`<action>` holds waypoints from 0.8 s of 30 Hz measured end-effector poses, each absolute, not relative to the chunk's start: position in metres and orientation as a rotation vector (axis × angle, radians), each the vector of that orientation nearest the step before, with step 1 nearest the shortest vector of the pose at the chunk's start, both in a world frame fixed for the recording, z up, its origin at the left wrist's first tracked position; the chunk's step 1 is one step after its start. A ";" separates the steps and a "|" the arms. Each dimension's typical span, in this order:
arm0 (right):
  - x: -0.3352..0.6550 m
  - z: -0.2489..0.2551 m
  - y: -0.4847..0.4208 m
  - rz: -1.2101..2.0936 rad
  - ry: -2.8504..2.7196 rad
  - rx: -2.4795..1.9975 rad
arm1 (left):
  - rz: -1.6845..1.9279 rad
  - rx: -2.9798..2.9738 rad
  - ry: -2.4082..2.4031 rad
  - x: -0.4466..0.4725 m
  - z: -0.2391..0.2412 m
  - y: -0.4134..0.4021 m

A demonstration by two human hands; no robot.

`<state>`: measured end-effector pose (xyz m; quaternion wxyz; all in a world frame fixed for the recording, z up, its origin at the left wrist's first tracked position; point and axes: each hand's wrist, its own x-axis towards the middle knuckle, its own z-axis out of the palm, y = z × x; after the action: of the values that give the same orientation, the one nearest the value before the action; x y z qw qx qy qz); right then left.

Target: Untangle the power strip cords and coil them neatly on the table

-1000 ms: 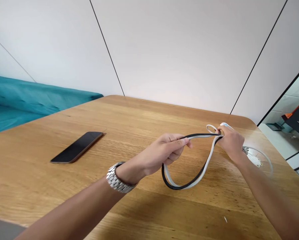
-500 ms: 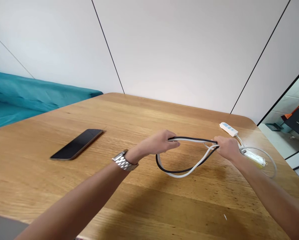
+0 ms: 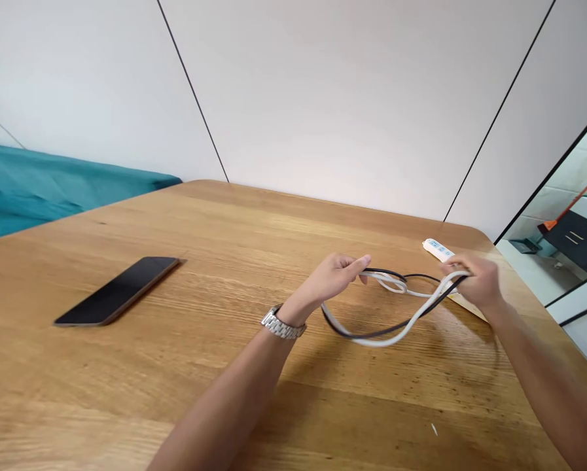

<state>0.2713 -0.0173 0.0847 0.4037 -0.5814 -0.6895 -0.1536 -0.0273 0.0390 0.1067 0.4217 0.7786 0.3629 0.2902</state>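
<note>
My left hand (image 3: 335, 278), with a metal watch on its wrist, pinches one end of a loop of white and black cables (image 3: 386, 333) held together above the wooden table (image 3: 199, 366). At the loop's other end my right hand (image 3: 474, 282) is closed round the same cables, slightly blurred. The loop sags between the two hands. Smaller coils of the cables lie between my hands. Just beyond my right hand a white power strip (image 3: 438, 249) lies on the table.
A dark phone (image 3: 119, 290) lies face up on the table at the left. A teal sofa (image 3: 52, 190) stands beyond the table's left edge. White wall panels rise behind. The table's right edge borders a glass partition (image 3: 563, 235).
Both hands have moved right and further from me with the cables. My right hand has drawn the cables outward, and the loop now hangs longer and looser.
</note>
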 end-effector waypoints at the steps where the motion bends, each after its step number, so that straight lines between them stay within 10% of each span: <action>1: 0.272 0.092 -0.018 -0.518 -1.603 -1.412 | 0.753 1.974 0.909 -0.023 0.109 0.038; 9: 0.224 0.114 -0.002 -0.907 -1.106 -1.240 | 0.765 2.205 0.873 0.006 0.124 0.015; 24: 0.168 0.098 -0.011 1.042 -0.680 -1.141 | 1.231 1.783 0.571 0.013 0.094 0.041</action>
<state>0.1676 -0.0114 0.0980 0.6644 -0.5052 -0.3009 0.4614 0.0129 0.0412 0.0945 0.4356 0.7163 0.2293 0.4946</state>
